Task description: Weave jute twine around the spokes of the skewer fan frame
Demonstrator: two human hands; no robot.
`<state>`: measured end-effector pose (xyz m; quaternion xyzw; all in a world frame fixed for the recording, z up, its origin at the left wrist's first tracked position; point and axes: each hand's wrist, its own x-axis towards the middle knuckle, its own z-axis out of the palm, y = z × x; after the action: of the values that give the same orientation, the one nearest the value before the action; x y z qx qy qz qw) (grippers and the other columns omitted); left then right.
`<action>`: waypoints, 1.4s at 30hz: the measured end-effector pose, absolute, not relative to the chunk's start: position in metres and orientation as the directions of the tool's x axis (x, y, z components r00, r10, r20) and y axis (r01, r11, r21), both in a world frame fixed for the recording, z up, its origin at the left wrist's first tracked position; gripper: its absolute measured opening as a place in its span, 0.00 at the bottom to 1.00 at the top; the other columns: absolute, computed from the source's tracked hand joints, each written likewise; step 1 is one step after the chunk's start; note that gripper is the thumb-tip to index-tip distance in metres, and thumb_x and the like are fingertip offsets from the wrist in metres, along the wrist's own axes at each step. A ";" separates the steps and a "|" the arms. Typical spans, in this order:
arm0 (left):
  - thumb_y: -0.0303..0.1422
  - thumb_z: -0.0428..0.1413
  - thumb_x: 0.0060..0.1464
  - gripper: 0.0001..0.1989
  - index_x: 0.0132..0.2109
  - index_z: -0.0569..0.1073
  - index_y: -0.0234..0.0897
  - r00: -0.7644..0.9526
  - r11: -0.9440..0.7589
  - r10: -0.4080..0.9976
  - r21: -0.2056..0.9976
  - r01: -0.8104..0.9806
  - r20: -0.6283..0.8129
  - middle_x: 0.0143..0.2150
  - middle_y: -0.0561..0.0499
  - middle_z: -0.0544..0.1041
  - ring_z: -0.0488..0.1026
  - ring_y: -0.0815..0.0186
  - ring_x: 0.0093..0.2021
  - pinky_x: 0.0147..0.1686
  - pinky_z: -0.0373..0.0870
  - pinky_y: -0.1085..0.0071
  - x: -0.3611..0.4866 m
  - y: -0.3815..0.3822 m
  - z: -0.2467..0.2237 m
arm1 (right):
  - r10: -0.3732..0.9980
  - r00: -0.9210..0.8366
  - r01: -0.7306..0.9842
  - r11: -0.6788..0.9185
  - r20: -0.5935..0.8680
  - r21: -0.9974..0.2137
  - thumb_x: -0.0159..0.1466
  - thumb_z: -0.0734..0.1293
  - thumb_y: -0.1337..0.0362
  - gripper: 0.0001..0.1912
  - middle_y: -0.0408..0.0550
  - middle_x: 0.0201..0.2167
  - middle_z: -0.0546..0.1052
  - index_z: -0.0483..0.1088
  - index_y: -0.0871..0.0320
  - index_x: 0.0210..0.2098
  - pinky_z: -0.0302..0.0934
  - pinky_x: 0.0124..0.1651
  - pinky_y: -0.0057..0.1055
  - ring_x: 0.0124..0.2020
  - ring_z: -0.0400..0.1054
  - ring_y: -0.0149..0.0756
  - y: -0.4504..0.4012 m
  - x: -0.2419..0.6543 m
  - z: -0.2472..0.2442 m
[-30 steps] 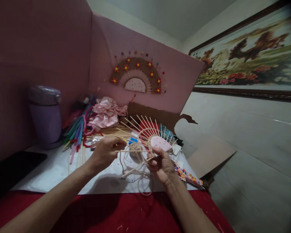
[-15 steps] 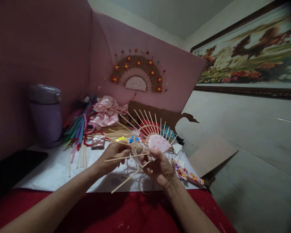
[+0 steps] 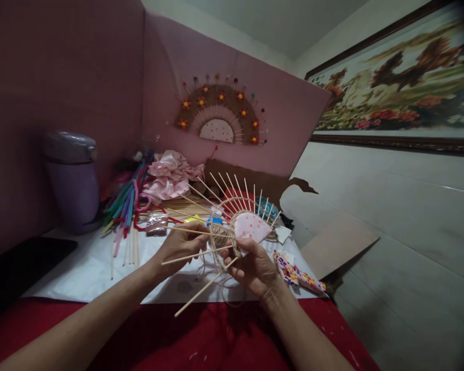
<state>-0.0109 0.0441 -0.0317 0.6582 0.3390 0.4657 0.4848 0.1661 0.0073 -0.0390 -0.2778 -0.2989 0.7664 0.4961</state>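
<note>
1. Centrally, two hands work at one stick frame (image 3: 232,233), raised over the near part of the surface. The right hand (image 3: 255,268) clamps its base, thumb against the single dotted half-disc (image 3: 250,226). The left hand (image 3: 181,245) has its fingertips drawn together among the sticks; whether they grip stick or twine, I cannot tell.
2. Three sticks point left and down beside the left hand; the rest fan away beyond both hands, too crowded to count.
3. One twine ball (image 3: 218,233) sits between the hands, partly hidden behind the frame.
4. Beyond the left hand lie one brown packet (image 3: 156,225), one crumpled pink cloth (image 3: 168,178) and a bundle of coloured stems (image 3: 123,206); farther left stands one purple tumbler (image 3: 74,188).
5. Under everything, a white sheet (image 3: 100,278) covers red cloth (image 3: 170,340).
6. Past the hands, a pink board (image 3: 282,123) bears one brown arch (image 3: 231,98) with nine flowers.
7. Right of the hands, one framed picture (image 3: 402,77) hangs on a pale wall (image 3: 413,206).
</note>
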 end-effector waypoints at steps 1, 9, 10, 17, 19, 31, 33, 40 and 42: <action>0.33 0.55 0.46 0.07 0.29 0.69 0.33 0.302 -0.290 0.911 0.957 -0.017 0.281 0.17 0.58 0.65 0.59 0.76 0.15 0.13 0.55 0.79 -0.011 0.044 -0.031 | 0.927 -0.352 -0.594 -0.330 -0.132 -0.733 0.52 0.64 0.66 0.09 0.52 0.24 0.77 0.70 0.66 0.29 0.58 0.19 0.18 0.22 0.69 0.29 0.007 0.166 -0.039; 0.33 0.54 0.47 0.06 0.30 0.70 0.33 0.309 -0.279 0.911 0.960 -0.024 0.273 0.18 0.58 0.66 0.60 0.76 0.15 0.12 0.55 0.79 -0.009 0.046 -0.037 | 0.933 -0.319 -0.614 -0.338 -0.168 -0.713 0.52 0.63 0.67 0.09 0.53 0.24 0.77 0.71 0.67 0.30 0.60 0.20 0.19 0.23 0.70 0.30 0.009 0.167 -0.041; 0.32 0.53 0.47 0.06 0.29 0.70 0.33 0.363 -0.286 0.891 0.958 -0.018 0.273 0.19 0.58 0.66 0.60 0.77 0.14 0.12 0.56 0.79 -0.009 0.046 -0.039 | 0.931 -0.328 -0.618 -0.340 -0.161 -0.709 0.52 0.64 0.67 0.09 0.53 0.24 0.76 0.71 0.67 0.30 0.60 0.20 0.19 0.23 0.70 0.30 0.010 0.167 -0.042; 0.32 0.56 0.46 0.06 0.27 0.69 0.33 0.452 -0.106 0.884 0.993 -0.048 0.116 0.16 0.59 0.66 0.61 0.77 0.11 0.09 0.52 0.81 -0.007 0.041 -0.043 | 0.917 -0.385 -0.627 -0.343 -0.105 -0.699 0.51 0.64 0.66 0.09 0.50 0.23 0.76 0.70 0.66 0.30 0.56 0.15 0.18 0.23 0.69 0.30 0.011 0.167 -0.043; 0.33 0.58 0.44 0.07 0.28 0.68 0.33 0.476 -0.048 0.874 0.992 -0.119 0.100 0.17 0.57 0.68 0.66 0.73 0.14 0.11 0.56 0.80 -0.008 0.042 -0.044 | 0.917 -0.384 -0.634 -0.350 -0.112 -0.690 0.52 0.64 0.66 0.09 0.51 0.23 0.76 0.70 0.66 0.30 0.56 0.15 0.18 0.23 0.69 0.30 0.010 0.167 -0.043; 0.37 0.58 0.46 0.12 0.34 0.74 0.33 0.521 -0.031 0.848 0.990 -0.138 0.099 0.19 0.53 0.73 0.68 0.70 0.14 0.14 0.63 0.76 -0.011 0.046 -0.048 | 0.944 -0.304 -0.696 -0.314 -0.132 -0.645 0.55 0.63 0.66 0.09 0.53 0.24 0.76 0.70 0.67 0.31 0.55 0.13 0.18 0.20 0.69 0.30 0.014 0.167 -0.042; 0.36 0.59 0.44 0.11 0.35 0.74 0.33 0.507 -0.025 0.857 0.992 -0.126 0.086 0.19 0.53 0.74 0.67 0.71 0.13 0.12 0.61 0.77 -0.010 0.043 -0.046 | 0.948 -0.286 -0.706 -0.305 -0.137 -0.639 0.56 0.62 0.66 0.09 0.53 0.23 0.76 0.69 0.67 0.30 0.55 0.13 0.18 0.20 0.69 0.30 0.015 0.167 -0.042; 0.33 0.58 0.46 0.07 0.30 0.73 0.32 0.550 -0.025 0.824 0.978 -0.207 0.137 0.14 0.54 0.71 0.66 0.72 0.14 0.12 0.58 0.79 -0.009 0.043 -0.046 | 0.957 -0.257 -0.745 -0.286 -0.137 -0.603 0.56 0.63 0.67 0.07 0.53 0.22 0.77 0.69 0.67 0.30 0.55 0.13 0.18 0.19 0.70 0.30 0.016 0.167 -0.040; 0.33 0.58 0.46 0.07 0.30 0.71 0.32 0.560 -0.038 0.808 0.964 -0.263 0.185 0.20 0.52 0.74 0.70 0.71 0.18 0.18 0.64 0.76 -0.009 0.042 -0.046 | 0.955 -0.254 -0.754 -0.296 -0.155 -0.587 0.55 0.63 0.67 0.06 0.52 0.22 0.77 0.69 0.66 0.29 0.55 0.13 0.18 0.19 0.70 0.30 0.016 0.168 -0.040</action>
<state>-0.0086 0.0422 -0.0455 0.5931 0.2298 0.4092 0.6542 0.1677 0.0164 -0.0397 -0.2488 -0.2021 0.7655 0.5579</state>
